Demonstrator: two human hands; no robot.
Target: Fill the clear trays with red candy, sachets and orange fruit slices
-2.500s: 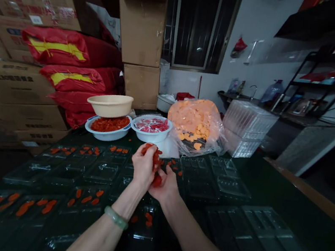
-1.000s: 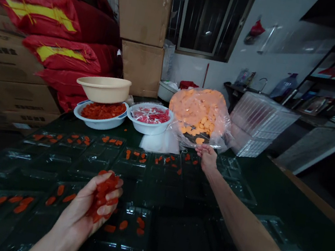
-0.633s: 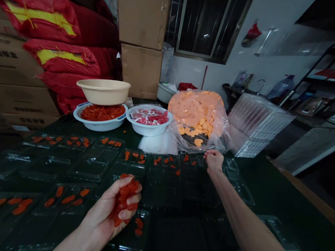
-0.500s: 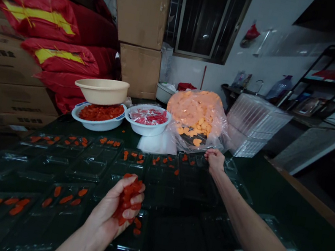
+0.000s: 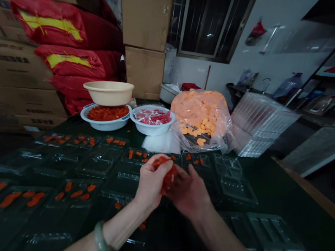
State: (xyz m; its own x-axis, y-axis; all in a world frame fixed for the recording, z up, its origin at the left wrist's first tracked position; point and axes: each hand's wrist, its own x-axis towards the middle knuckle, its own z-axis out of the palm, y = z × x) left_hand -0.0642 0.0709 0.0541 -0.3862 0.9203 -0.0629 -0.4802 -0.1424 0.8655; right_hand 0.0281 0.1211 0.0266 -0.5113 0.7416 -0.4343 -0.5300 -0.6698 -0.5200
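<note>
My left hand is closed around a handful of glossy orange-red slices, held above the middle of the table. A green bangle circles my left wrist. My right hand meets the handful from the right, fingers stretched and slightly blurred; its fingertips are partly hidden by the slices. Beneath and around both hands lie clear plastic compartment trays. Several hold a few flat oval orange-red slices in their small compartments. On the right, one clear tray shows no slices.
At the back are a basin of orange-red slices with a cream basin above it, a white basin of red packets, a plastic bag of pale orange rounds, and stacked clear containers. Cardboard boxes stand behind.
My right hand has come back from the trays near the plastic bag to my left hand. My left hand, still holding the slices, has moved up and right. The view has shifted slightly.
</note>
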